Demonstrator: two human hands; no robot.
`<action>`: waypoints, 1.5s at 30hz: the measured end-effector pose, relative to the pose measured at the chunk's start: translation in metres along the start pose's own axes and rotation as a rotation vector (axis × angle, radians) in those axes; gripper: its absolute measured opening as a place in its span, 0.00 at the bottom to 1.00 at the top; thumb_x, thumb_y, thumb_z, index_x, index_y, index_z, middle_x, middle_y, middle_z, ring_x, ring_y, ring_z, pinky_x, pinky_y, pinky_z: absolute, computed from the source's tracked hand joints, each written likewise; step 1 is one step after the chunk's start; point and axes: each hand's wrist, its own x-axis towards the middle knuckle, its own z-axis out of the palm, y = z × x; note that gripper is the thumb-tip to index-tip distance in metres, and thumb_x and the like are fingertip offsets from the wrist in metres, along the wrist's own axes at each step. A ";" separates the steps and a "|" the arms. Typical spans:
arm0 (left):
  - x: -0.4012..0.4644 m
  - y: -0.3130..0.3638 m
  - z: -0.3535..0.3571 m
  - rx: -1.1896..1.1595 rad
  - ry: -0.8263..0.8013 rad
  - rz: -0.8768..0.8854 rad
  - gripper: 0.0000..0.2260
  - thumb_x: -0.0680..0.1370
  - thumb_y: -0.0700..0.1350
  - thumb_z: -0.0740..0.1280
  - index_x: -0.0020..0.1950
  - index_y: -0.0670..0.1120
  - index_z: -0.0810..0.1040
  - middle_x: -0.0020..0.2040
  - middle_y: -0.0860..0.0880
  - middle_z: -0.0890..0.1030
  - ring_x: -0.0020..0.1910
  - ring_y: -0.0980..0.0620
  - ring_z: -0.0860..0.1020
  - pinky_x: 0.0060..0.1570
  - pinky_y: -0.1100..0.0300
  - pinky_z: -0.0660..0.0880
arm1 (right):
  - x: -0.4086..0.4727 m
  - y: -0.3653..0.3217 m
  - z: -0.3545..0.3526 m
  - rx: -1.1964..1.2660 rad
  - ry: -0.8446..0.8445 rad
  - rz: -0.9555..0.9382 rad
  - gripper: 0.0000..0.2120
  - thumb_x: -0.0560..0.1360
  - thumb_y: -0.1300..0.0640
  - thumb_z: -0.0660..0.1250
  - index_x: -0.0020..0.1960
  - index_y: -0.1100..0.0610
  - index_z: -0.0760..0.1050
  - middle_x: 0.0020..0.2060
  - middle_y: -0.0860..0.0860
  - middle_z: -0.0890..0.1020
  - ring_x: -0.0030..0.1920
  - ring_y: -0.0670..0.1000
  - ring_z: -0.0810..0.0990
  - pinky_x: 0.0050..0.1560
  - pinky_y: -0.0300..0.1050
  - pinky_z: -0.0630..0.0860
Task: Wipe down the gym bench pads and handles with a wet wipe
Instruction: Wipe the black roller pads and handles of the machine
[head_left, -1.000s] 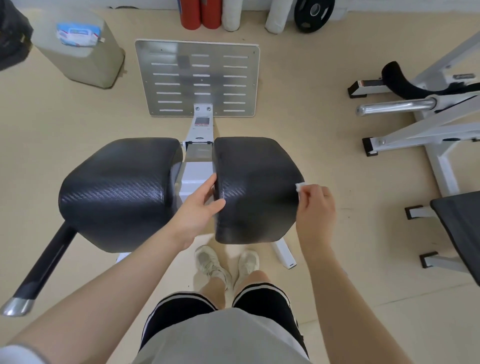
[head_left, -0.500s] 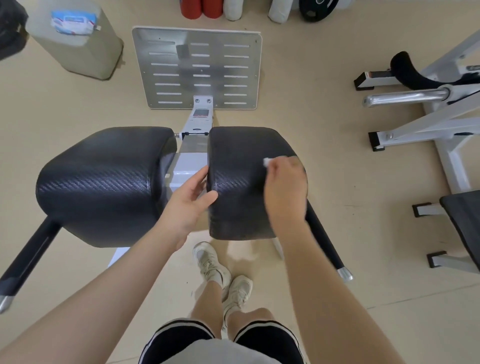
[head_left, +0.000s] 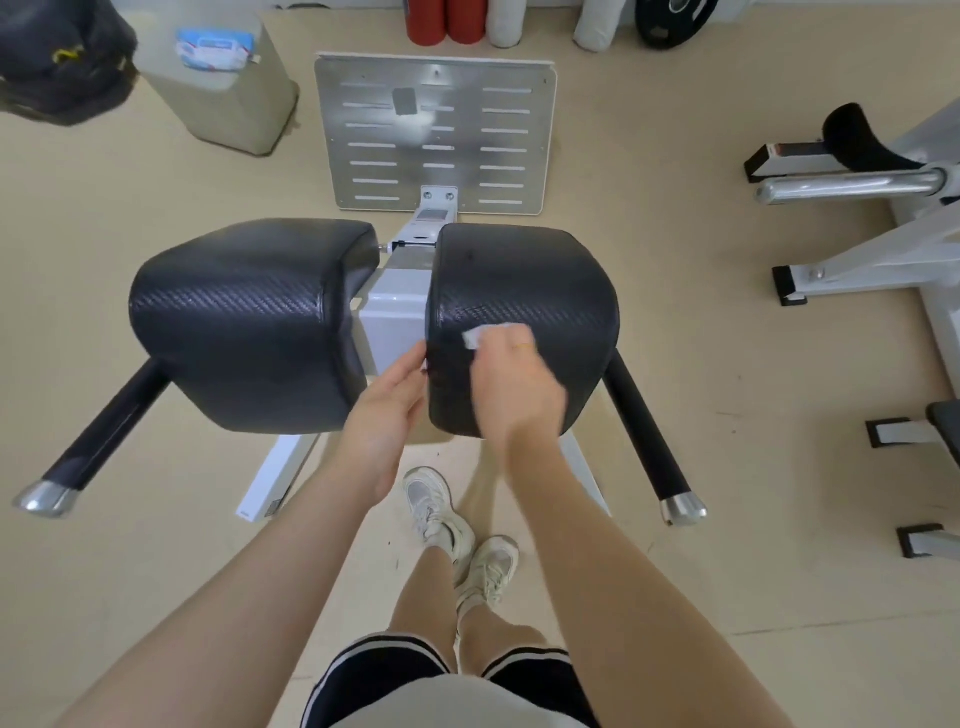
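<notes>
Right hand (head_left: 511, 382) pinches a white wet wipe (head_left: 480, 335) against the right pad (head_left: 540, 283). Left hand (head_left: 387, 410), fingers straight together, touches that pad's near-left edge.

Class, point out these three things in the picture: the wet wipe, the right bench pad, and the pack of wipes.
wet wipe (head_left: 474, 338), head view, its white corner beyond the fingers.
right bench pad (head_left: 524, 270), head view, its top face.
pack of wipes (head_left: 215, 49), head view, its label.

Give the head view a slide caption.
Right hand wipes the right pad with a wet wipe; left hand steadies it.
</notes>
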 end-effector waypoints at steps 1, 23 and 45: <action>-0.003 0.000 0.001 0.041 -0.022 0.003 0.17 0.82 0.43 0.54 0.70 0.54 0.69 0.61 0.62 0.75 0.64 0.61 0.71 0.64 0.64 0.66 | -0.001 0.020 -0.002 0.004 0.052 0.128 0.07 0.78 0.59 0.54 0.53 0.57 0.69 0.52 0.53 0.72 0.47 0.57 0.77 0.40 0.47 0.72; 0.021 -0.025 -0.026 0.313 -0.343 0.140 0.31 0.75 0.35 0.54 0.67 0.69 0.64 0.68 0.69 0.66 0.70 0.56 0.66 0.67 0.58 0.63 | 0.000 0.057 0.028 0.477 0.777 0.437 0.06 0.73 0.67 0.61 0.42 0.67 0.76 0.39 0.63 0.79 0.32 0.42 0.73 0.33 0.33 0.59; 0.052 -0.069 -0.053 0.270 -0.329 0.203 0.30 0.75 0.33 0.52 0.66 0.64 0.70 0.62 0.69 0.73 0.62 0.61 0.73 0.54 0.64 0.74 | -0.019 0.038 0.106 0.525 0.838 0.561 0.08 0.77 0.63 0.58 0.41 0.63 0.73 0.38 0.58 0.77 0.38 0.51 0.73 0.36 0.31 0.64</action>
